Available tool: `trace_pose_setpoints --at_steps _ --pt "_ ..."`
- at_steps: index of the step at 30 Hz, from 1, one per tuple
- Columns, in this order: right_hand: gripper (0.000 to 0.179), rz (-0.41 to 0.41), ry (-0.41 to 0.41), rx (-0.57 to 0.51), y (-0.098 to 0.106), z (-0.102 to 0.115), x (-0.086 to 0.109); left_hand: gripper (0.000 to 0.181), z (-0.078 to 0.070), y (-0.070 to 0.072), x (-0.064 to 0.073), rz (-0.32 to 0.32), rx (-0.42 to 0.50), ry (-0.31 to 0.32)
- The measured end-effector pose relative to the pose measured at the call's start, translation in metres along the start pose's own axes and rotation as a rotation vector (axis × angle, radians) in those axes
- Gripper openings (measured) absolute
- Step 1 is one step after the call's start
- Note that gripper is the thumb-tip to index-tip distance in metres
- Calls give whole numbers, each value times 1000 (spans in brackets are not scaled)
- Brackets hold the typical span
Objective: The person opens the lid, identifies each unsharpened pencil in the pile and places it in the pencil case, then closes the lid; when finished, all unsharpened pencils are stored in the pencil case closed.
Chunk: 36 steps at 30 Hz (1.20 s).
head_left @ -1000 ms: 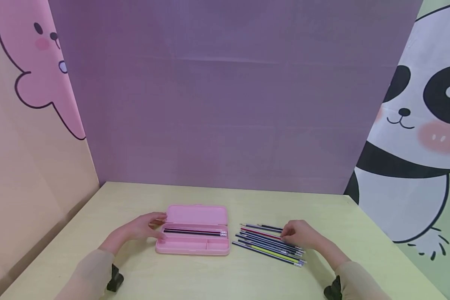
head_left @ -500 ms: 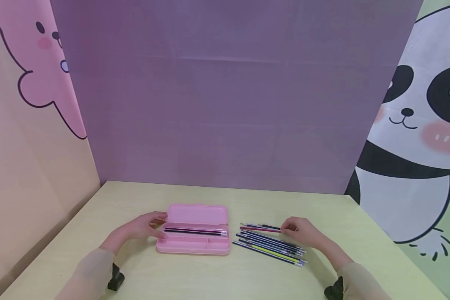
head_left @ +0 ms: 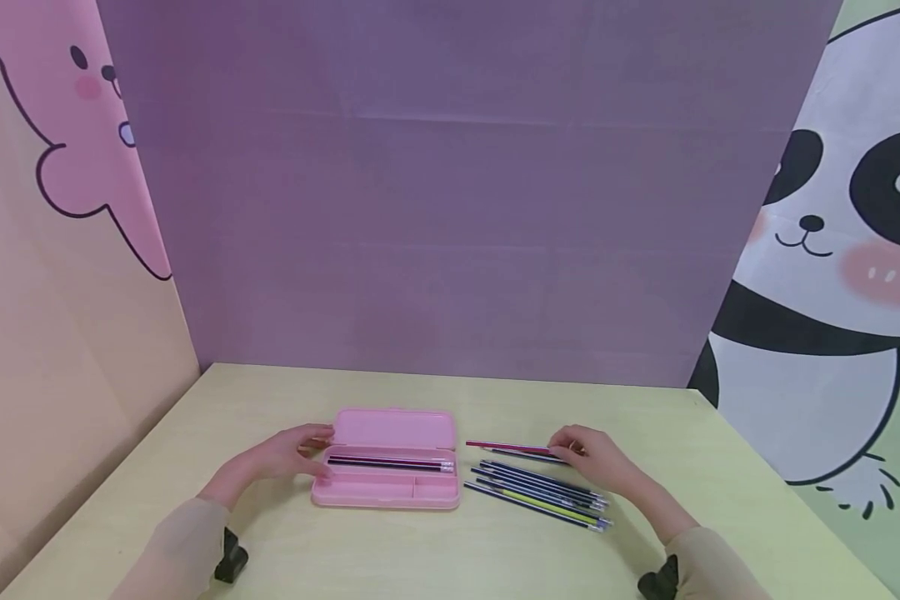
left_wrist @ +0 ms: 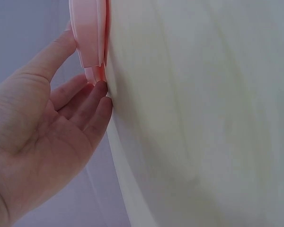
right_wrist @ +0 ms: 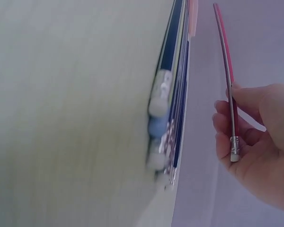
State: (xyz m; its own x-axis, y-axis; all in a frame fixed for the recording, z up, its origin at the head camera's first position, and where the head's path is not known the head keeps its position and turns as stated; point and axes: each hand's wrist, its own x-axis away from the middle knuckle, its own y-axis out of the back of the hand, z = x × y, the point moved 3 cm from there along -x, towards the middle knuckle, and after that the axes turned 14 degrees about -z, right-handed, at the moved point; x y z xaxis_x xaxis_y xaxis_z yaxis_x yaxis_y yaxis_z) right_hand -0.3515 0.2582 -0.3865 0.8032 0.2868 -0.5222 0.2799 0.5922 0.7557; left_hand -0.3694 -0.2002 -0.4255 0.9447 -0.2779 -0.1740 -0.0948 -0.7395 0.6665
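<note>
A pink pencil case (head_left: 367,492) lies with its lid (head_left: 393,429) folded back, and a few dark striped pencils (head_left: 390,463) rest in its rear compartment. My left hand (head_left: 288,454) touches the case's left end, thumb on the tray and fingertips by the lid; the left wrist view shows these fingers relaxed against the pink edge (left_wrist: 89,35). A red pencil (right_wrist: 226,49) with a white eraser is pinched between my right thumb and fingers, raised off the table. In the head view my right hand (head_left: 592,458) is right of the case, behind the pencil pile.
Several dark blue striped pencils and a yellow one lie in a loose pile (head_left: 540,492) right of the case, erasers toward the right. Another pencil (head_left: 521,455) lies behind them. A purple panel (head_left: 450,208) stands at the back edge of the table (head_left: 390,554).
My right hand has lifted the red pencil from the pile and moved it back and to the left. My left hand stays at the case's end.
</note>
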Motion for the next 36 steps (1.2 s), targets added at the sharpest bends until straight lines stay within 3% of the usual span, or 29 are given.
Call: trace_pose_setpoints --at_steps 7,30,36 --pt "14 20 -7 -21 -4 8 -2 75 1 -1 0 -4 -11 1" --pt "11 29 14 -159 -30 36 -20 76 1 0 -2 0 -2 -3" --pt "9 27 21 -150 -41 50 -29 78 1 0 -1 -1 -7 3"
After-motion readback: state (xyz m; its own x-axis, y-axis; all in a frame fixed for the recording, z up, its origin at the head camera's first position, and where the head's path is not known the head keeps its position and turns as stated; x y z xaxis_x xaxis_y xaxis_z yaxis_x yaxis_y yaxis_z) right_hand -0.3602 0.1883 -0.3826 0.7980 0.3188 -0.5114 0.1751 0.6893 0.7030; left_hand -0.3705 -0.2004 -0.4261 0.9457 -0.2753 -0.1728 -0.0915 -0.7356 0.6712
